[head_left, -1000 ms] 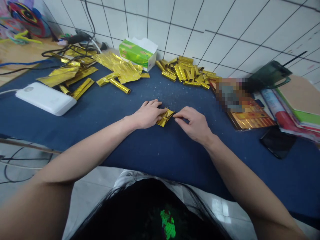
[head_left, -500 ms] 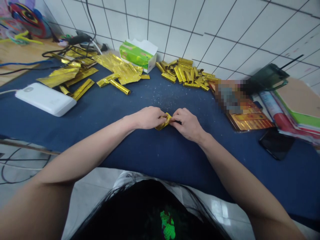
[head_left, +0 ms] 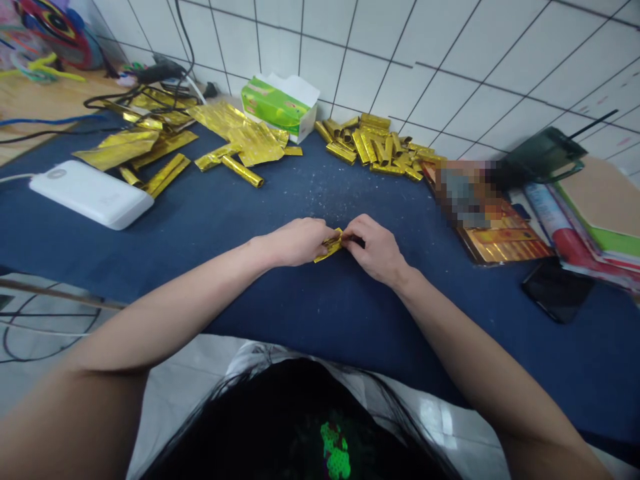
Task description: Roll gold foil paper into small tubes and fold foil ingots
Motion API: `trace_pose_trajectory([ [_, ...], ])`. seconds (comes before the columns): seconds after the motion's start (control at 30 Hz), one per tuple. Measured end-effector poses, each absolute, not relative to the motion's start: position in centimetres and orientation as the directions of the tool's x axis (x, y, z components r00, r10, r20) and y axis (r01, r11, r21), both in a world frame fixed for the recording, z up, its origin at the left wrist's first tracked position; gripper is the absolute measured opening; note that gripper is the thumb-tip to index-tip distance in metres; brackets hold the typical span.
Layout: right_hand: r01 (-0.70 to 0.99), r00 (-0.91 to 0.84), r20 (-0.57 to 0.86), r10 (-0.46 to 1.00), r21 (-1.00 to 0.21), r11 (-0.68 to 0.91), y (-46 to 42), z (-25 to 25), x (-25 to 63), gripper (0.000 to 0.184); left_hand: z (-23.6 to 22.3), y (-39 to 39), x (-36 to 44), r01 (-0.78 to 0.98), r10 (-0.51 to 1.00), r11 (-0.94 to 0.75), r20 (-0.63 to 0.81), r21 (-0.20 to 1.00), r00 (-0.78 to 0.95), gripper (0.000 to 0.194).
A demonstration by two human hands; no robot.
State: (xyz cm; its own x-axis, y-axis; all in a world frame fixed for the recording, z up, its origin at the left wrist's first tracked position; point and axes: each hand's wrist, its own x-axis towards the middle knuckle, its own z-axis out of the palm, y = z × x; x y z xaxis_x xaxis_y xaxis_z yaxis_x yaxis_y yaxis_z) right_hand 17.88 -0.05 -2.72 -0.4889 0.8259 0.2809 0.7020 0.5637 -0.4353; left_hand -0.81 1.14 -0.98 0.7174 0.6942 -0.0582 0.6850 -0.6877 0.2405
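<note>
Between my two hands, over the middle of the dark blue table (head_left: 280,300), is a small piece of gold foil paper (head_left: 330,248). The fingers of my left hand (head_left: 303,241) are closed on its left part and hide some of it. My right hand (head_left: 373,248) pinches its right end between thumb and fingertips. Beyond my hands, a heap of rolled gold paper tubes (head_left: 375,147) lies against the wall. Flat gold sheets (head_left: 245,133) lie at the back left, with one single gold roll (head_left: 243,171) in front of them.
A white power bank (head_left: 93,193) with a cable lies at the left. A green tissue box (head_left: 280,107) stands by the tiled wall. At the right are an orange-gold box (head_left: 505,240), a dark mug (head_left: 537,157), a black phone (head_left: 557,290) and stacked books (head_left: 600,200).
The gold paper looks flatter and narrower between my fingers. My left hand has shifted slightly right and nearer to me; the right hand keeps its pinch. The view has tilted a little.
</note>
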Motion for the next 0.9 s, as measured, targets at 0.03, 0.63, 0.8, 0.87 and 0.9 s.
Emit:
trace_pose_trajectory([
  [0.03,0.707,-0.507,0.287,0.813,-0.402,0.582,-0.14,-2.72,17.98,0.015,-0.96,1.12,-0.81,0.683,0.693,-0.689,-0.058,0.243,0.719,0.022],
  [0.63,0.716,-0.645,0.238,0.726,-0.144,0.683,-0.01,-2.47,17.96,0.021,-0.46,1.14,-0.91,0.668,0.676,-0.692,-0.08,0.273,0.733,0.02],
  [0.8,0.694,-0.639,0.277,0.718,-0.195,0.693,-0.22,-2.19,18.17,0.019,-0.71,1.12,-0.89,0.664,0.671,-0.708,-0.064,0.24,0.739,0.022],
  [0.87,0.678,-0.652,0.283,0.703,-0.196,0.708,-0.33,-2.07,18.31,0.02,-0.66,1.12,-0.87,0.665,0.669,-0.709,-0.074,0.233,0.74,0.024],
  [0.9,0.674,-0.661,0.277,0.697,-0.189,0.715,-0.35,-2.04,18.39,0.02,-0.63,1.13,-0.87,0.666,0.669,-0.709,-0.078,0.232,0.739,0.024],
])
